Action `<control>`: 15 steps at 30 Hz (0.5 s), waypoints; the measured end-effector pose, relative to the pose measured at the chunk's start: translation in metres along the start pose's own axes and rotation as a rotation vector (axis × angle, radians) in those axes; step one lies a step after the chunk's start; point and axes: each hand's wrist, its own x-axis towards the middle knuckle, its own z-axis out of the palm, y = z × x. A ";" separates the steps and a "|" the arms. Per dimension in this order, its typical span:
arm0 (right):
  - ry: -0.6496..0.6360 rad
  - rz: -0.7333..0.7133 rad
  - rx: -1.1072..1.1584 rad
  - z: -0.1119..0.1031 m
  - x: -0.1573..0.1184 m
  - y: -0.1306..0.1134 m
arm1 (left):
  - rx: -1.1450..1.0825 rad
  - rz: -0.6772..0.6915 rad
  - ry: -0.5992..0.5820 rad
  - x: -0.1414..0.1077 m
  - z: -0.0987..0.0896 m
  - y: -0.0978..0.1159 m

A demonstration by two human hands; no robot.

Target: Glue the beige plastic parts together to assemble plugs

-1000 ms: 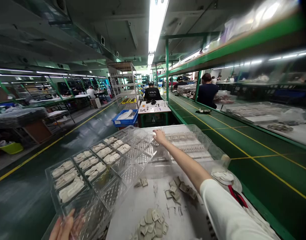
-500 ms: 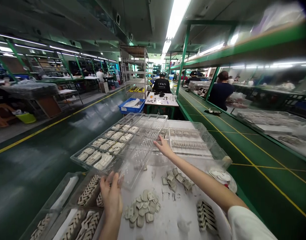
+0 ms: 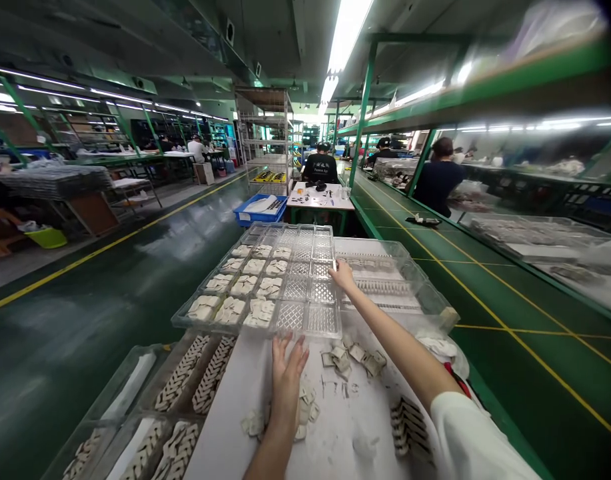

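A clear plastic compartment tray lies across the far part of the white worktable. Pale flat pieces fill its left columns, while bare cross-hatched bottoms show in the right ones. My right hand grips the tray's right edge with bent fingers. At the near edge, my left hand has its fingers spread, the tips at or just short of the rim. Beneath my left wrist lies a partly covered pile of small grey-beige pieces. A second pile of squarish pieces is below my right forearm.
Another clear tray with rows of parts sits behind my right hand. Trays of stacked chevron-like parts stand at left. A dark-edged stack lies at the right. A person sits ahead, near a blue bin.
The compartment tray has swung round and shifted right, now lying squarer to me. My left hand has moved right from its left front side to the middle. My right hand stays at its right edge.
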 end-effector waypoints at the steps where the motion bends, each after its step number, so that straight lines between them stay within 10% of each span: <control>1: 0.006 0.009 -0.021 -0.002 0.002 0.003 | 0.004 -0.013 -0.017 0.000 0.000 -0.001; 11: -0.046 0.063 -0.111 -0.014 0.017 0.014 | 0.083 -0.149 -0.163 0.004 -0.004 -0.006; 15: -0.097 0.073 -0.087 -0.047 0.028 0.031 | 0.209 -0.171 -0.155 -0.001 -0.033 0.004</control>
